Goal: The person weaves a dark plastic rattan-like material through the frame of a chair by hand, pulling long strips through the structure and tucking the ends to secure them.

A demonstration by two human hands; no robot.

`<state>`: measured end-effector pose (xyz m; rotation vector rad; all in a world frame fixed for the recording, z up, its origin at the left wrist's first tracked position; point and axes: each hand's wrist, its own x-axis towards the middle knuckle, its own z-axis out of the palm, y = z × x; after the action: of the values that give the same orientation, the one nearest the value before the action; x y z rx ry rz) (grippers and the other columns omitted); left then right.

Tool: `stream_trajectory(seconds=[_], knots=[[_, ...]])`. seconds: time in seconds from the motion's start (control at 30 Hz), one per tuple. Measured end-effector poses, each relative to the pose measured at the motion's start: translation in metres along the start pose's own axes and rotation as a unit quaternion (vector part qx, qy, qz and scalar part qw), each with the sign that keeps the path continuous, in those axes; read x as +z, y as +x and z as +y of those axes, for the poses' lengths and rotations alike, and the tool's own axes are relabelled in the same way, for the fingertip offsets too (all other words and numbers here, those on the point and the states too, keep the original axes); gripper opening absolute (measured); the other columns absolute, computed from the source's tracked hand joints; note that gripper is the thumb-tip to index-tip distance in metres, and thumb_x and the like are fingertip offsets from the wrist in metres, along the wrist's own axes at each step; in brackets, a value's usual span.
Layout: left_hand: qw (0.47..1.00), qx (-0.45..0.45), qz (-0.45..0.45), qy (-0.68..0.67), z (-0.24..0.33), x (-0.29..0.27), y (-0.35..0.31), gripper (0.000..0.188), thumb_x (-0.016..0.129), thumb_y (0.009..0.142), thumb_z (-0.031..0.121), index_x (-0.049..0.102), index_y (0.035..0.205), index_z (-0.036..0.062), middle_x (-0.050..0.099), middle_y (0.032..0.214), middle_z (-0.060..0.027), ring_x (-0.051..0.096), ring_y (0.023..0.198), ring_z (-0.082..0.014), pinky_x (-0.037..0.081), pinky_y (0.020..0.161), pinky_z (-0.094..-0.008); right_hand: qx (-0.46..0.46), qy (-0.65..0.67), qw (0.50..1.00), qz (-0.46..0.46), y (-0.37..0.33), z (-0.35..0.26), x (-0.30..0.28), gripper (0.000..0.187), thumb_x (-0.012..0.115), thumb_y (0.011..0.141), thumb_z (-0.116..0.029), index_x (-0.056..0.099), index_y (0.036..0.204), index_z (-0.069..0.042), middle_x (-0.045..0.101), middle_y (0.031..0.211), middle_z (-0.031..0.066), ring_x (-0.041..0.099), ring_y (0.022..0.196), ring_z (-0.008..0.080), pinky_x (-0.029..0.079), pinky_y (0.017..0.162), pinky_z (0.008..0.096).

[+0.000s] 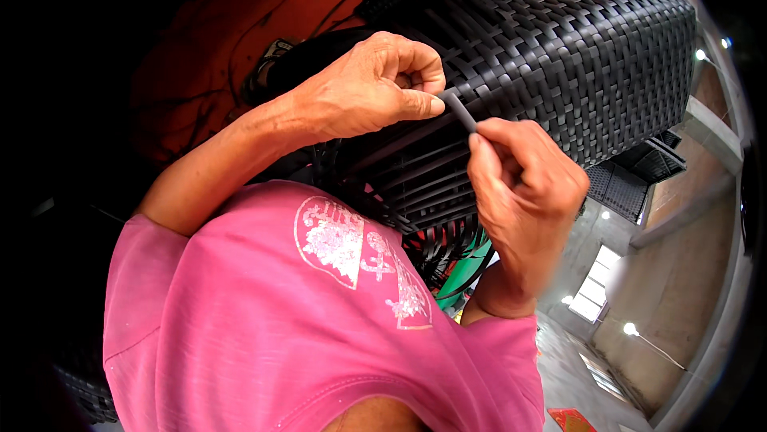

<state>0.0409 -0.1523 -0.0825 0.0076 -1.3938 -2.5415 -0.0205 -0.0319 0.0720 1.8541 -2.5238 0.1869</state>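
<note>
One black strip [462, 112], pinched in left hand [359, 87] and right hand [529, 180], short span between; one wicker piece [587, 53] just beside.

Window [595, 283], lit bulb [630, 328], apparently reddish floor [204, 53]

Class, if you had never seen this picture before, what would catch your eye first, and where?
The bright pink shirt fills the lower left and middle. Above it, near the centre, the left hand and right hand pinch a dark strip. Glossy black weaving spreads across the upper right.
</note>
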Motion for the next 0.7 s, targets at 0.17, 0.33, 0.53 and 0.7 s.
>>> stream_trajectory(seconds=[0.17,0.33,0.53,0.7], knots=[[1.000,-0.003,-0.008,-0.018,-0.005,0.002,0.002,0.024,0.070,0.083,0.018,0.049,0.076,0.0095,0.042,0.062,0.0089,0.036,0.054,-0.0004,0.028,0.047,-0.0195,-0.005,-0.039,0.999,-0.016,-0.004,-0.001,-0.001,0.010,0.065,0.075,0.005,0.062,0.082,-0.001,0.059,0.072,0.0092,0.061,0.060,0.0256,0.047,0.052,0.0343],[0.998,0.024,0.001,0.052,-0.001,0.003,0.001,0.022,0.068,0.085,0.015,0.049,0.076,0.0076,0.044,0.065,0.0079,0.039,0.056,-0.0005,0.030,0.048,-0.0195,-0.021,-0.049,0.998,-0.014,-0.001,-0.006,0.003,0.010,0.064,0.077,0.004,0.062,0.085,-0.001,0.052,0.070,0.0086,0.056,0.057,0.0256,0.044,0.050,0.0352],[0.996,0.046,0.064,-0.044,-0.002,0.017,-0.010,0.008,0.061,0.091,0.009,0.060,0.094,0.0023,0.052,0.063,0.0039,0.049,0.052,-0.0029,0.037,0.045,-0.0181,0.002,0.018,1.000,0.006,-0.007,0.006,0.011,0.013,0.067,0.077,0.008,0.062,0.087,0.001,0.057,0.073,0.0105,0.059,0.060,0.0267,0.046,0.053,0.0346],[0.996,0.010,0.034,-0.082,-0.005,0.009,-0.008,0.013,0.062,0.092,0.011,0.061,0.101,0.0020,0.054,0.063,0.0025,0.050,0.050,-0.0034,0.036,0.043,-0.0176,0.081,0.065,0.994,0.030,-0.016,0.005,0.018,0.015,0.070,0.077,0.008,0.061,0.087,0.000,0.058,0.074,0.0102,0.058,0.059,0.0229,0.046,0.054,0.0308]])
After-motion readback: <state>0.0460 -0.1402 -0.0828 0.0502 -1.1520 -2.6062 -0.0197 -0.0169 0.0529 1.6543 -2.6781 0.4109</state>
